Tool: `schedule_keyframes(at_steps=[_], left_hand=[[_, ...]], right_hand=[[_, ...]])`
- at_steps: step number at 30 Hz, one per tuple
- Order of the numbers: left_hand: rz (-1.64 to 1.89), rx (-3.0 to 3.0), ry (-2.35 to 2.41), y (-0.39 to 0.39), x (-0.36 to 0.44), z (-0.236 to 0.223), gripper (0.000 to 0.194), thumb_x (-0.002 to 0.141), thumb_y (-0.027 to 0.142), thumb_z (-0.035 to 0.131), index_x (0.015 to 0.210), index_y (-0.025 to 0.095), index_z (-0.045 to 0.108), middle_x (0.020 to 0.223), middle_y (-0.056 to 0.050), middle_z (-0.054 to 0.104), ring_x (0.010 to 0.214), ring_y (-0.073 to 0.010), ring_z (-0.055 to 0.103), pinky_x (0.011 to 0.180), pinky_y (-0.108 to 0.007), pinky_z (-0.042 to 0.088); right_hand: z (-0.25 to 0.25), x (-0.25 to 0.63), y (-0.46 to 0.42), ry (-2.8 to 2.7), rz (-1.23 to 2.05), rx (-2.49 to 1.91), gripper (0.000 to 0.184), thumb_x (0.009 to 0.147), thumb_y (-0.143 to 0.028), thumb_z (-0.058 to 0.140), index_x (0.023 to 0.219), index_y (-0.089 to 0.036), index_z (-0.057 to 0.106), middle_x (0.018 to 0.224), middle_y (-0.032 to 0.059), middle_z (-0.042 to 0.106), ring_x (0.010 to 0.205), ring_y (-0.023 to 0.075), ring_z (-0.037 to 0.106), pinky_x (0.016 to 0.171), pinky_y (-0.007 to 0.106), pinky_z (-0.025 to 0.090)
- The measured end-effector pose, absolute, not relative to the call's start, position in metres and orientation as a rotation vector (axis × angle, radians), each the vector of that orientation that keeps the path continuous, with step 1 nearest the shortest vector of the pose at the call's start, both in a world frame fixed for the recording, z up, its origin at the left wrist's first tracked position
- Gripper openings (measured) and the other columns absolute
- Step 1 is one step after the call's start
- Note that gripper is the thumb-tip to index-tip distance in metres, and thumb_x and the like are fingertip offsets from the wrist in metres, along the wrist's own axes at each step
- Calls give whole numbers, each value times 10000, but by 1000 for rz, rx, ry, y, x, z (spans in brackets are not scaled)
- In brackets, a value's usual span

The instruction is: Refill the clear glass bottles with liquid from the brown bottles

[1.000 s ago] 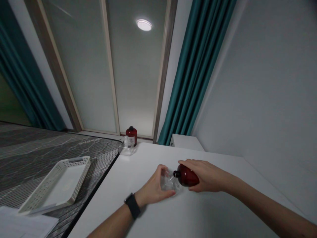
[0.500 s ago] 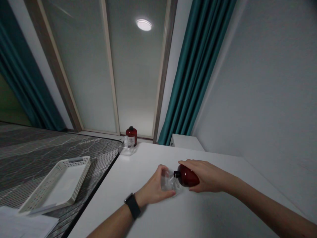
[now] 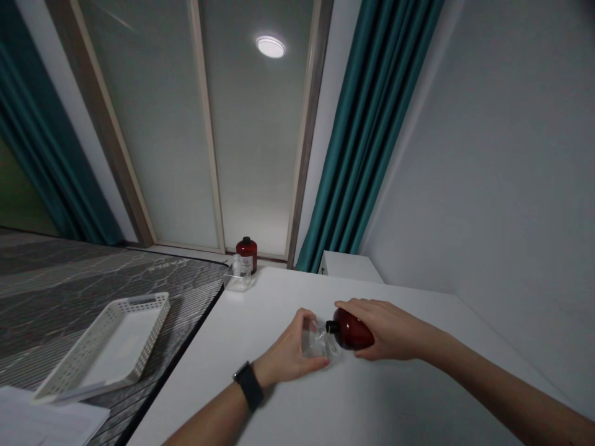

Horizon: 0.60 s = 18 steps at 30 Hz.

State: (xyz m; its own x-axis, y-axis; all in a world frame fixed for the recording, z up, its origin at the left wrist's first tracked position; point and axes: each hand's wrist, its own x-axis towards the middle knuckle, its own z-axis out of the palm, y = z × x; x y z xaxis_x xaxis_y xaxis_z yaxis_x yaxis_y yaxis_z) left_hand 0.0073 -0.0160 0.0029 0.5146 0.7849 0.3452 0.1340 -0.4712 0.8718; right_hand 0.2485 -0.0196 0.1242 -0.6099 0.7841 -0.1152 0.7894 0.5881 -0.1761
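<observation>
My left hand (image 3: 297, 350), with a dark watch at its wrist, is curved round a clear plastic container (image 3: 316, 342) on the white table. The container's exact shape is hard to make out. My right hand (image 3: 379, 325) grips a dark red-brown bottle (image 3: 351, 329) tipped on its side. Its black neck points left, over the rim of the clear container. No liquid stream can be made out at the neck.
A second red-brown bottle (image 3: 247, 251) with a black cap stands at the table's far left corner, behind a clear tray (image 3: 238, 284). Left lie a white perforated basket (image 3: 153, 341) and papers (image 3: 51, 418) on a dark striped surface. A white cabinet (image 3: 351, 266) stands beyond the table (image 3: 288, 409).
</observation>
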Motion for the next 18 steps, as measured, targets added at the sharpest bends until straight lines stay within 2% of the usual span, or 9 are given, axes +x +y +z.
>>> schedule_keyframes(at_steps=[18], left_hand=[[987,1909,767,-16,8,2,582,721,242,800,1156,189,418,1097,-61,513,1016,-240,517,919,-407,441]], right_hand=[[125,249,-19,2766,-338,1379,841,696,-340,766,1464,-165,469,1369,180,613,1193,384,609,1007,519,475]])
